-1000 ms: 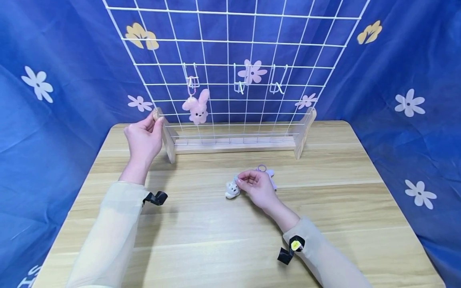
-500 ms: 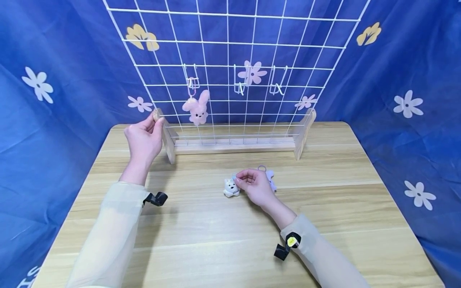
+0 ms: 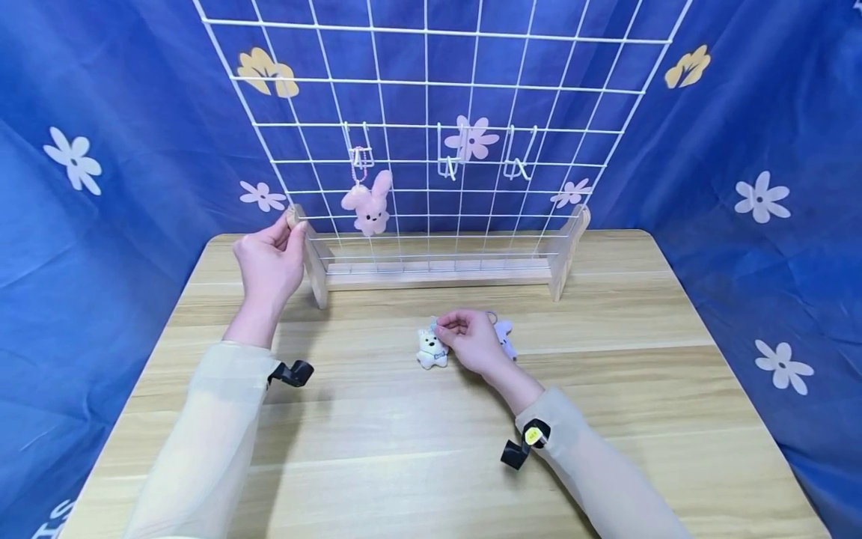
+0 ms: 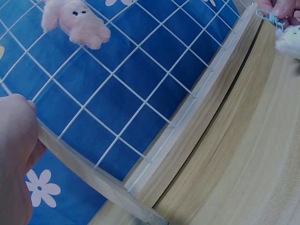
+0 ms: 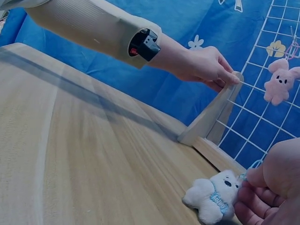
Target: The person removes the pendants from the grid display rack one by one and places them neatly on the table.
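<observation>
My right hand (image 3: pixel 474 344) pinches the light-blue cord of a small white plush bear keychain (image 3: pixel 432 350) with a blue bow, close over the table. In the right wrist view the plush (image 5: pixel 213 197) tilts beside the fingers, its blue lettered scarf showing. My left hand (image 3: pixel 269 254) grips the top of the wooden side foot (image 3: pixel 311 258) of a white wire grid rack (image 3: pixel 426 123). From the rack's left hook hangs a pink plush bunny (image 3: pixel 370 209) on a bead chain. A purple plush keychain (image 3: pixel 505 338) lies behind my right hand, partly hidden by it.
A middle hook (image 3: pixel 447 161) and a right hook (image 3: pixel 517 161) hang on the grid with nothing on them. The rack's wooden base bar (image 3: pixel 438 278) crosses the back of the wooden table (image 3: pixel 377 449). Blue curtain (image 3: pixel 761 269) with flowers surrounds it.
My right hand has moved slightly up and left, and the white plush has turned from lying tilted to more upright, facing me. My left hand keeps its grip on the rack's foot.
</observation>
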A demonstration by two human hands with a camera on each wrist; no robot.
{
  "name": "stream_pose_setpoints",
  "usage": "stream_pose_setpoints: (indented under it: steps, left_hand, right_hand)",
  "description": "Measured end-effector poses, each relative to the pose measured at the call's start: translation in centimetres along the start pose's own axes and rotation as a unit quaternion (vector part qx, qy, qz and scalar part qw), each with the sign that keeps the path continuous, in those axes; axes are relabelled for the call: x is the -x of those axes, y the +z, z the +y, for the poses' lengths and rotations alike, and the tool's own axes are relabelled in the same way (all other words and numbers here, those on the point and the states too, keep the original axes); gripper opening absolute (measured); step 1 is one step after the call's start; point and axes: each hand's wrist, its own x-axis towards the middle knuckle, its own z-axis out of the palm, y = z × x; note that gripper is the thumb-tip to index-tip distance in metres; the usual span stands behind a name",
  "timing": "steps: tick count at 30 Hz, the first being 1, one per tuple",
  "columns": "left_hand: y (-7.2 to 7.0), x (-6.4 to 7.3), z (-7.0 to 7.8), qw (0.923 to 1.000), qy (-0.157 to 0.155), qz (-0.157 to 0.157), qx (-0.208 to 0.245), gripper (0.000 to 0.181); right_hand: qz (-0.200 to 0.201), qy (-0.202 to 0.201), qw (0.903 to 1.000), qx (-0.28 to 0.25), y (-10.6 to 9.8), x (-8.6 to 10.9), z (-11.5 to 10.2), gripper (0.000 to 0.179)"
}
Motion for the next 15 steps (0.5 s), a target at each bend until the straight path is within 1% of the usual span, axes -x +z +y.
stream_pose_setpoints:
  steps: [5,9,15]
  left_hand:
    - [0.1,0.0,0.0,1.0,-0.002,0.003,0.004,0.032]
    - [0.0,0.0,0.0,1.0,-0.002,0.001,0.003,0.032]
    - [0.0,0.0,0.0,1.0,-0.002,-0.002,0.003,0.032]
  right_hand:
    - [0.001,0.014,0.9997,0.019,0.2,-0.6,0.1,0.005]
    - [0.005,0.023,0.9995,0.021,0.3,-1.1,0.2,0.004]
    - [0.01,0.027,0.9992,0.028,0.6,-1.7,0.6,0.004]
